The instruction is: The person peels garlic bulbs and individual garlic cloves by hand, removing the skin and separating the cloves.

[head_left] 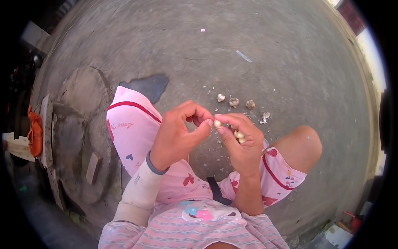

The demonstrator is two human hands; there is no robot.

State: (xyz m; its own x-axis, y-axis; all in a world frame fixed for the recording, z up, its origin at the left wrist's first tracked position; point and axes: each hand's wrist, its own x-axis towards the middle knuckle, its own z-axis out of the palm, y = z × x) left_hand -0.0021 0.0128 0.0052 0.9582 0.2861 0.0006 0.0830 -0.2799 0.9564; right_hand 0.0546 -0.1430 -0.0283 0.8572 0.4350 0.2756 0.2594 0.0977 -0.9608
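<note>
My right hand (pixel 244 143) pinches a pale garlic clove (pixel 217 123) between thumb and forefinger. Several more peeled cloves (pixel 239 135) are tucked in its curled palm. From the other side, my left hand (pixel 176 130) meets the same clove, its thumb and forefinger closed at the clove's edge. Whether a bit of skin is between those fingertips is too small to make out. Just beyond the hands, three garlic bulbs (pixel 234 102) lie in a row on the concrete. Garlic skin (pixel 264 118) is heaped to their right.
Flakes of skin are scattered over the concrete floor (pixel 199 58) between my legs. A dark patch (pixel 151 86) lies past my left knee. At the left are a small block (pixel 94 167) and an orange cloth-like item (pixel 35 133). A pale strip (pixel 244 56) lies farther out.
</note>
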